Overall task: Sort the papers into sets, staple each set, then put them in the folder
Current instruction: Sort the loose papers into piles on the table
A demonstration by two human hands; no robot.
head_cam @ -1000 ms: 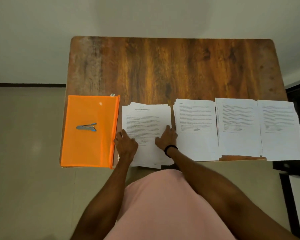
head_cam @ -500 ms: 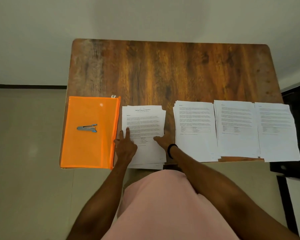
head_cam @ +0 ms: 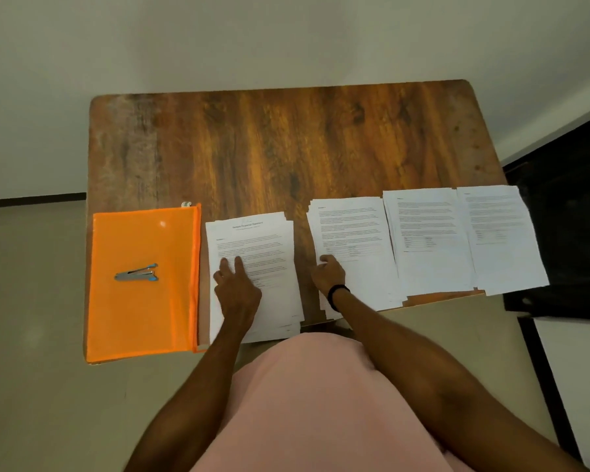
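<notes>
This looks like a plain desk-work spot, office-like, though it could equally be a room at home. A wood-grain surface [head_cam: 286, 148] stands against a bare pale wall [head_cam: 218, 39] with a dark skirting strip [head_cam: 31, 198] above a beige floor [head_cam: 31, 335]. On it lie stacks of printed papers [head_cam: 430, 240], an orange zip folder [head_cam: 143, 308] and a small stapler [head_cam: 137, 273]. A dark piece of furniture [head_cam: 566, 216] stands at the right.

The right hand [head_cam: 327, 272] leaves the leftmost stack of white printed papers [head_cam: 252, 243] for the neighbouring white stack [head_cam: 355, 229]; the left hand [head_cam: 236, 284] slides further onto the first.
</notes>
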